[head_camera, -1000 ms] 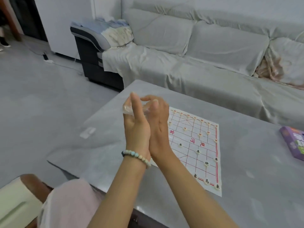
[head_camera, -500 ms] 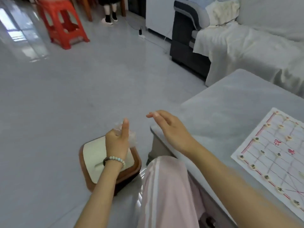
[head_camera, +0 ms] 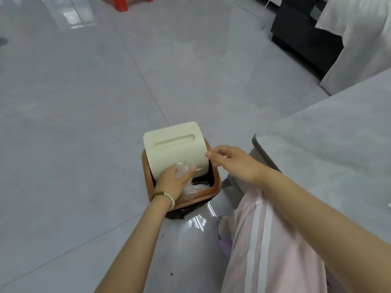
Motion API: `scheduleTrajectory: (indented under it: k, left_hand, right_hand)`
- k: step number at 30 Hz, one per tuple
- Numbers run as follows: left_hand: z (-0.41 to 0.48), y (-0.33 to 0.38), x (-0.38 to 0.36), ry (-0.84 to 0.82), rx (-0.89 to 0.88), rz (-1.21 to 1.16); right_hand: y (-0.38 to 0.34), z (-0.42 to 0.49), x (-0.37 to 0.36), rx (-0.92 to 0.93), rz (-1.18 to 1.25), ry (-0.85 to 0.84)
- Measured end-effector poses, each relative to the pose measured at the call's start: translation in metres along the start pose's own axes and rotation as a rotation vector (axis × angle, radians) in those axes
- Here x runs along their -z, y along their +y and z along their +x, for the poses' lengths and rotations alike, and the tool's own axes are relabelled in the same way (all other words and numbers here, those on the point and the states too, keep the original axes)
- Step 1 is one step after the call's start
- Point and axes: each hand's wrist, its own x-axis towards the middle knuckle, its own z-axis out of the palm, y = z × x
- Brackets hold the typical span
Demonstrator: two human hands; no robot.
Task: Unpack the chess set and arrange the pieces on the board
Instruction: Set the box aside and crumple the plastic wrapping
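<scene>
Spreading across most of the view, the pale tiled floor [head_camera: 84, 102] carries a brown waste bin [head_camera: 214, 187] at centre. A grey surface [head_camera: 328, 144] fills the 3 o'clock side, and a pink trouser leg [head_camera: 264, 240] runs down toward 5 o'clock. No board or chess pieces show in this view. The only part of the set in sight is its clear plastic wrap [head_camera: 181, 171].

The bin's cream lid [head_camera: 173, 149] stands tilted, its far edge raised toward 12 o'clock and its near edge dipped into the bin mouth. The lid's long slot runs roughly from 9 to 3 o'clock.

The left grip [head_camera: 172, 180], with a bead bracelet [head_camera: 169, 196] at its wrist, is closed around the crumpled wrap and sits against the lid's low near edge. The open mouth lies just beyond the wrap, toward 4 o'clock and a little lower, where other clear plastic already lies. The left grip is plainly the nearer one, and I judge it needs only to let go for the wrap to fall inside.

The right grip [head_camera: 230, 161] comes in from 3 o'clock with its fingertips at the lid's right edge. I cannot tell whether they pinch that edge or merely touch it. The wrap is a loose wad with no clear long axis, so its orientation should matter little.
</scene>
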Motion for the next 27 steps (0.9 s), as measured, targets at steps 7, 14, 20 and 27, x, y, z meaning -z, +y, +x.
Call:
scheduleTrajectory:
  k: [7, 14, 20, 27]
  left_hand:
    - [0.026, -0.019, -0.012, -0.151, -0.063, 0.067]
    - [0.042, -0.04, -0.023, -0.407, -0.058, 0.601]
    - [0.042, -0.032, -0.017, -0.392, -0.247, 0.336]
    - [0.031, -0.016, -0.022, -0.657, -0.103, 0.199]
  right_hand:
    - [0.0, -0.001, 0.0, -0.075, -0.041, -0.085]
    - [0.0, -0.002, 0.001, -0.083, -0.028, -0.077]
    - [0.0, -0.002, 0.002, -0.092, -0.013, -0.076]
    - [0.002, -0.002, 0.002, -0.095, -0.014, -0.065]
